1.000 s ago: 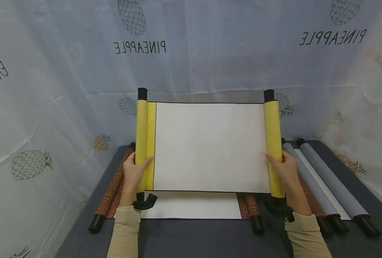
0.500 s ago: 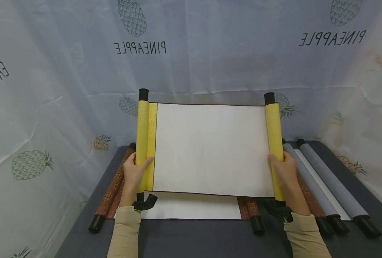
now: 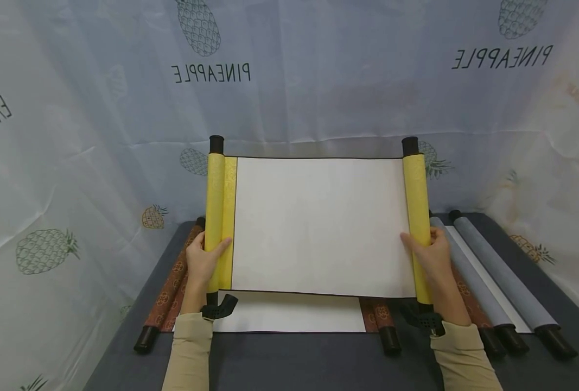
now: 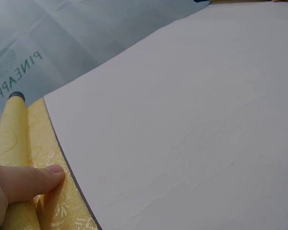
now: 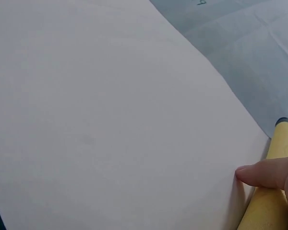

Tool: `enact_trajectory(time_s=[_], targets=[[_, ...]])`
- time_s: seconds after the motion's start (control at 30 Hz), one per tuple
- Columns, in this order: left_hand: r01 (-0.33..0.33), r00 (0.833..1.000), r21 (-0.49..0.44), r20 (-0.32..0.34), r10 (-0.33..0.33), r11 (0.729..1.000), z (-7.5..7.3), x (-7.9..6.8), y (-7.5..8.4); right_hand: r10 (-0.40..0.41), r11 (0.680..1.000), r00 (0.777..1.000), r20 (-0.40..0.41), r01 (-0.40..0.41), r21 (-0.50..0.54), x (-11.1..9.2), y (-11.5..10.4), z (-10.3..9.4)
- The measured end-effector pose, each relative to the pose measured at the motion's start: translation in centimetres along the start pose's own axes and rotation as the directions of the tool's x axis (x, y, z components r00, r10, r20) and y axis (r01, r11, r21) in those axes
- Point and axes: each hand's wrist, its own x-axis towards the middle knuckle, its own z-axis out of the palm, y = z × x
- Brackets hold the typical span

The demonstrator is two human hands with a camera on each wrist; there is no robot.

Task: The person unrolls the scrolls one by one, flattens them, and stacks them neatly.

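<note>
A yellow hanging scroll (image 3: 318, 225) is held up partly unrolled, its blank white sheet facing me. My left hand (image 3: 203, 263) grips the left roller, thumb across the yellow brocade strip (image 4: 57, 158). On the other side my right hand (image 3: 434, 258) holds the right roller (image 5: 271, 206), with the thumb (image 5: 261, 173) lying on the white paper's edge. Both rollers have black end knobs and stand nearly upright. Fingers of both hands pass behind the rollers, mostly hidden. The scroll's lower edge overlaps a brown-patterned scroll (image 3: 289, 315) in the head view.
That brown scroll lies open on the dark grey table (image 3: 289, 364), its left roller (image 3: 164, 298) and right roller (image 3: 386, 326) showing. At the right lies a grey scroll (image 3: 509, 271), beside another brown roller (image 3: 472, 307). A pineapple-print curtain (image 3: 309, 70) hangs behind and at both sides.
The right roller has shifted slightly outward and its lower end dipped, widening the white sheet a little. The right thumb moved out with it, then back inward onto the paper. The left hand stays put.
</note>
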Motion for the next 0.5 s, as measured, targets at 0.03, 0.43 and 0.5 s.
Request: enact_trajectory(time_s=[0.03, 0.43, 0.5], targets=[[0.002, 1.0, -0.003, 0.001, -0.002, 1.0, 0.0, -0.01, 0.02, 0.0, 1.0, 1.0, -0.002, 0.0, 0.0, 0.02, 0.01, 0.01], [0.017, 1.0, 0.022, 0.004, -0.017, 1.0, -0.11, -0.08, 0.03, 0.012, 1.0, 1.0, -0.017, -0.012, -0.001, 0.12, 0.09, -0.16], [0.014, 1.0, 0.026, 0.0, -0.014, 1.0, -0.12, -0.07, -0.04, 0.01, 1.0, 1.0, -0.016, -0.01, -0.006, 0.09, 0.12, -0.22]])
